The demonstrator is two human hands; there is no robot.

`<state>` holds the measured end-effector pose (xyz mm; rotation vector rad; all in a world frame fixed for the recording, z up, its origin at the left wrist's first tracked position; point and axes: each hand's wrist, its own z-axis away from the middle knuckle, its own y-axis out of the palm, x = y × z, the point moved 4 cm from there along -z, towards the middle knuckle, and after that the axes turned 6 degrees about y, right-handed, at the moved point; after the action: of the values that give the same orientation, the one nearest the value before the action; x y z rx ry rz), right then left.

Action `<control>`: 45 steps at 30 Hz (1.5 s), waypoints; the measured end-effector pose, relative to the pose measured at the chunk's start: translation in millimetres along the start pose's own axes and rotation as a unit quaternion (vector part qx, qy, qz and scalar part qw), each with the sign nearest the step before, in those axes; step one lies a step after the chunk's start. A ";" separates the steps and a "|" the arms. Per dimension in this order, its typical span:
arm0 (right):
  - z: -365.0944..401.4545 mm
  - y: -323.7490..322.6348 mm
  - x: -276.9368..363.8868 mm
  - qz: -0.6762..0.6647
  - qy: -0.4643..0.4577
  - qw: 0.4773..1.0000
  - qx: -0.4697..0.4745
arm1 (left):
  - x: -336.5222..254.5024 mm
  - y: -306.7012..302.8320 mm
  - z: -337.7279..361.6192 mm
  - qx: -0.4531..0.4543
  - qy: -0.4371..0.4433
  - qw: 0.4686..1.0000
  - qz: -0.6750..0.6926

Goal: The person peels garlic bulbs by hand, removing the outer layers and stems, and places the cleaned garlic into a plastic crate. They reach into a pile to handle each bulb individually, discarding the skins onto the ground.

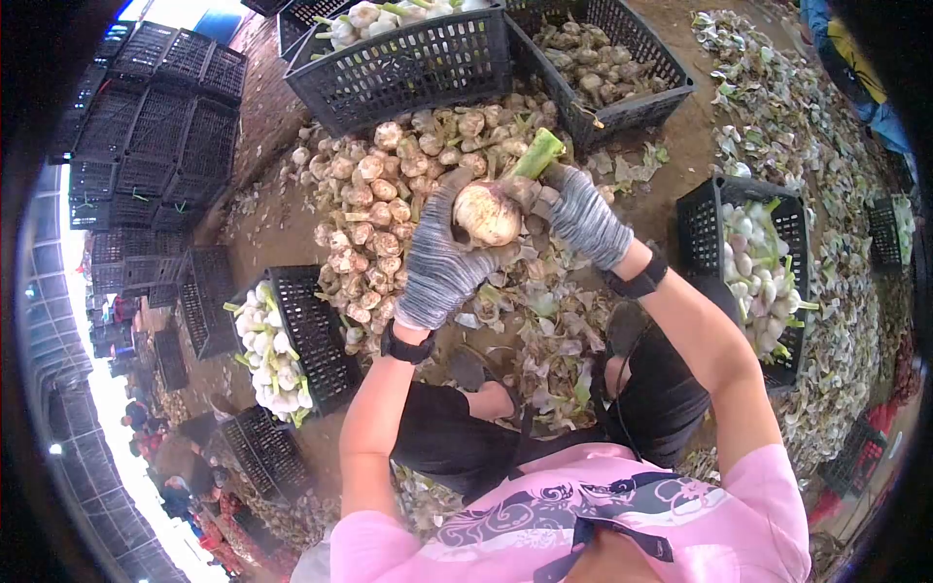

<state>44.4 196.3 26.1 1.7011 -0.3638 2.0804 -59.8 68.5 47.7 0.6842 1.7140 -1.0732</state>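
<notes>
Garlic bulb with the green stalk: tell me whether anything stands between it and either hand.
Nothing visible beyond the gloves: the left hand cups the garlic bulb, and the right hand is close by its green stalk.

Both forearms extended forward, elbows bent, black bands at the wrists; the left hand in a grey-striped knit glove (439,255) and the right hand in a grey-striped knit glove (586,219) face each other, fingers curled inward.

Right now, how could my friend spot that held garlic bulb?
Find the brown garlic heap. Over it, the left hand and right hand, in striped grey gloves, hold one round cream bulb. Unlike its neighbours, it has a thick green stalk.
</notes>
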 end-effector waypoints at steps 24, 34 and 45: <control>15.0 37.9 -21.5 0.176 -0.100 0.977 -0.062 | 31.4 -20.8 20.2 -0.239 -0.067 0.947 0.207; 24.3 42.6 -13.4 0.129 -0.135 0.980 -0.069 | 24.6 0.3 17.6 -0.074 -0.059 0.965 0.246; 6.7 9.6 -22.2 -0.183 -0.010 0.983 0.011 | 36.5 -32.9 15.8 0.012 -0.025 0.969 0.246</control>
<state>49.1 181.3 6.5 1.6572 -0.0276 1.8042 -93.7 38.4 23.1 1.0242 1.3840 -0.7524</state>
